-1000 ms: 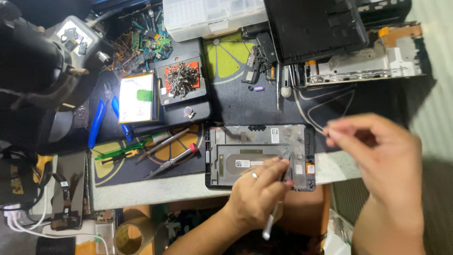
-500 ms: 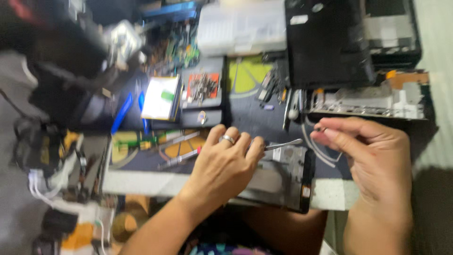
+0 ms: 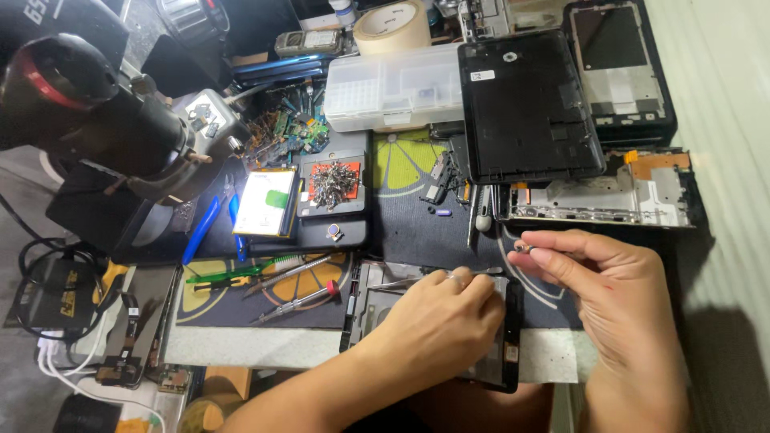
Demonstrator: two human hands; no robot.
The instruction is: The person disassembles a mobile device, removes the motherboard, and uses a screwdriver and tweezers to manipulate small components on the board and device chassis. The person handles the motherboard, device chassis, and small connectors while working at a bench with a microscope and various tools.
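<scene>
Brightness: you are working under bright, even light over the middle of the bench; the far left is dimmer.
Shadows: your right hand (image 3: 618,313) throws a dark shadow to its right onto the pale surface (image 3: 722,120), so light comes from the left.
Glare: soft sheen on the black tablet back (image 3: 529,104) and the clear plastic box (image 3: 393,88).
Sharpness: crisp throughout, with no motion blur.
Distortion: straight edges lean outward near the frame edges.

A cluttered workbench (image 3: 265,346) carries a dark mat (image 3: 417,224), opened tablet (image 3: 489,337), screwdrivers (image 3: 297,301) and parts box (image 3: 393,88).
</scene>
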